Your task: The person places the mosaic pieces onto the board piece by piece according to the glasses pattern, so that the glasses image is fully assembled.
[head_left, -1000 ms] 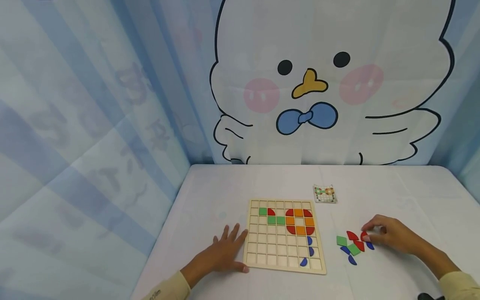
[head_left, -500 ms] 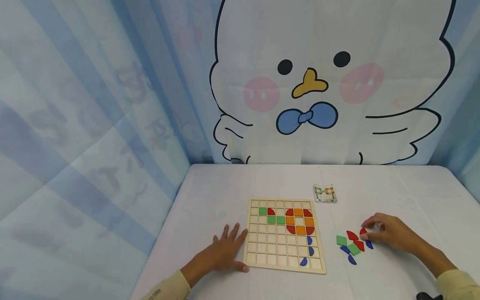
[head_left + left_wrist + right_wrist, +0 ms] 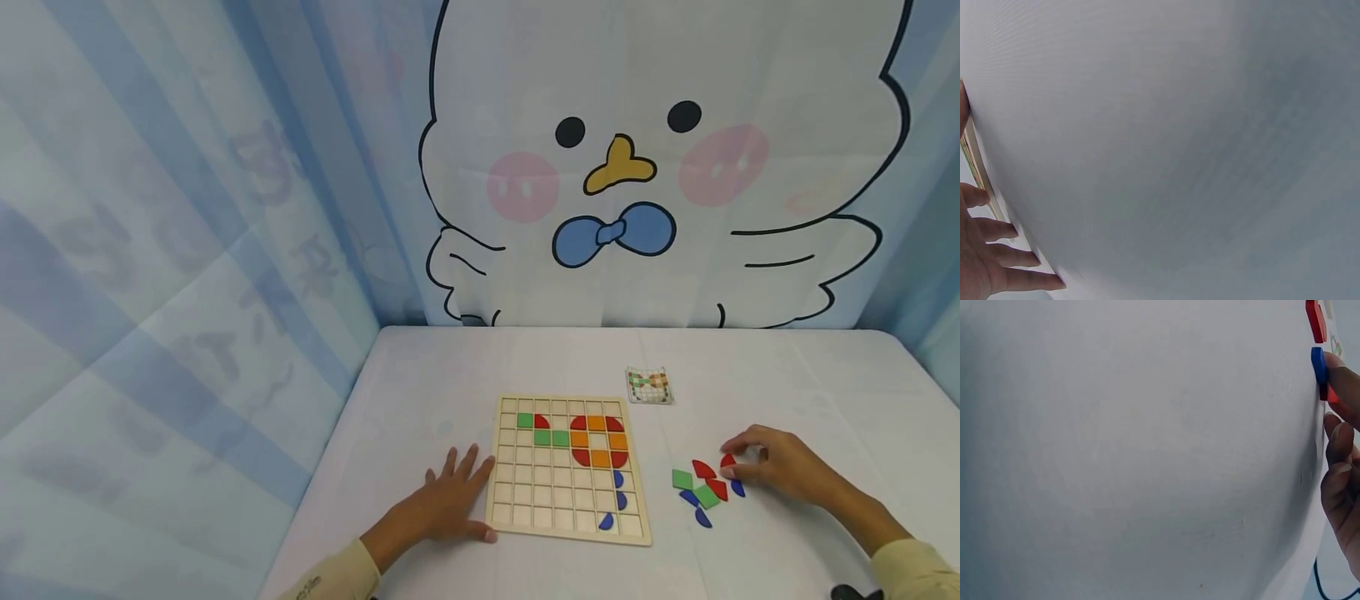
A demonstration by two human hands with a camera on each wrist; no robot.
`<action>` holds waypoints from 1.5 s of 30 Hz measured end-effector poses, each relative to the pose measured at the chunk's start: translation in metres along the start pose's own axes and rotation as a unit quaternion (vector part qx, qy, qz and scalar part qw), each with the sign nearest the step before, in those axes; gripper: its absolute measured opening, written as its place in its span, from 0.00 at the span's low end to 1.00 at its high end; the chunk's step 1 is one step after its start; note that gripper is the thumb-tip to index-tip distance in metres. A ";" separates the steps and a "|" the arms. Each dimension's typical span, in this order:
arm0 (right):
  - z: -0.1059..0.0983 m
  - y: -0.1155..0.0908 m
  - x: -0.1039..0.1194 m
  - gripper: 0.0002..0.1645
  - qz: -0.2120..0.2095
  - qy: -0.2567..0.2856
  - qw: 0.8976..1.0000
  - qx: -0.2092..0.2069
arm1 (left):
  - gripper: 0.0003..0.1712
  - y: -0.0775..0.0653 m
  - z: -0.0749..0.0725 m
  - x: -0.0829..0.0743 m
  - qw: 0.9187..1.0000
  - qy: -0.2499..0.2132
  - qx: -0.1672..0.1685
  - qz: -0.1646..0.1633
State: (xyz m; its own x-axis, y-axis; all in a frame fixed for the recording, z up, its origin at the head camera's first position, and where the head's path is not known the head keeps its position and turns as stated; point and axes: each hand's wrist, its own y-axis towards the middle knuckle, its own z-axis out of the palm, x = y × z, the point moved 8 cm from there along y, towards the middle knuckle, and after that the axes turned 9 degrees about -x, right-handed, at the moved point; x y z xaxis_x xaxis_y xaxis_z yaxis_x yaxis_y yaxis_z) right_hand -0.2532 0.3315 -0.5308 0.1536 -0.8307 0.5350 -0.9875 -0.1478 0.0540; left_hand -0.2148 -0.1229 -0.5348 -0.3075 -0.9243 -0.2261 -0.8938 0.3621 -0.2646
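Note:
A wooden grid board (image 3: pixel 532 498) lies on the table, with red, orange, green and blue flat pieces on it. My left hand (image 3: pixel 442 504) rests beside its left edge, fingers straight and spread, index fingertip and thumb at the frame. In the left wrist view its fingers (image 3: pixel 1013 255) show at the lower left. To the right of the board, my right hand (image 3: pixel 783 468) pinches a red quarter-circle piece (image 3: pixel 727 459) between thumb and index finger, low over the table. A blue half-circle piece (image 3: pixel 738 488) lies against the thumb, seen also in the right wrist view.
Loose pieces lie left of the right hand: a green square (image 3: pixel 682 479), a red quarter-circle (image 3: pixel 703 469) and several others. A small pattern card (image 3: pixel 649 386) sits behind the board. A dark object (image 3: pixel 855 592) shows at the lower right edge. A printed curtain stands behind the table.
My right thumb and index finger have shifted slightly left and away from me with the red piece, which shows more now. The left hand and the board stay as they were.

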 end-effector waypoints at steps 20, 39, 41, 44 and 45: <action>0.014 0.002 0.017 0.22 0.011 0.076 0.996 0.045 | 0.63 0.002 0.005 0.003 1.000 0.000 -0.001 0.001; 0.031 0.054 0.086 0.25 0.008 0.155 0.987 0.049 | 0.63 0.004 0.007 0.003 1.000 0.003 0.003 -0.007; 0.035 0.060 0.094 0.26 0.003 0.160 0.986 0.052 | 0.63 0.004 0.007 0.003 1.000 0.003 0.004 -0.006; 0.039 0.070 0.107 0.25 -0.011 0.166 0.985 0.054 | 0.63 0.003 0.006 0.003 1.000 0.004 0.003 -0.006; 0.041 0.073 0.111 0.25 -0.014 0.168 0.984 0.054 | 0.63 0.003 0.006 0.002 1.000 0.002 0.003 -0.006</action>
State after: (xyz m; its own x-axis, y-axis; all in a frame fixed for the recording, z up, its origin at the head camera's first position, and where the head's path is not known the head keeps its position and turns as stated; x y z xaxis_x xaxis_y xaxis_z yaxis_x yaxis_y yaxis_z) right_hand -0.3066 0.2066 -0.5019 0.1429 -0.6043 0.7838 -0.9710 -0.2390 -0.0072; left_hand -0.2163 -0.1233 -0.5417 -0.2983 -0.9292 -0.2182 -0.8953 0.3517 -0.2735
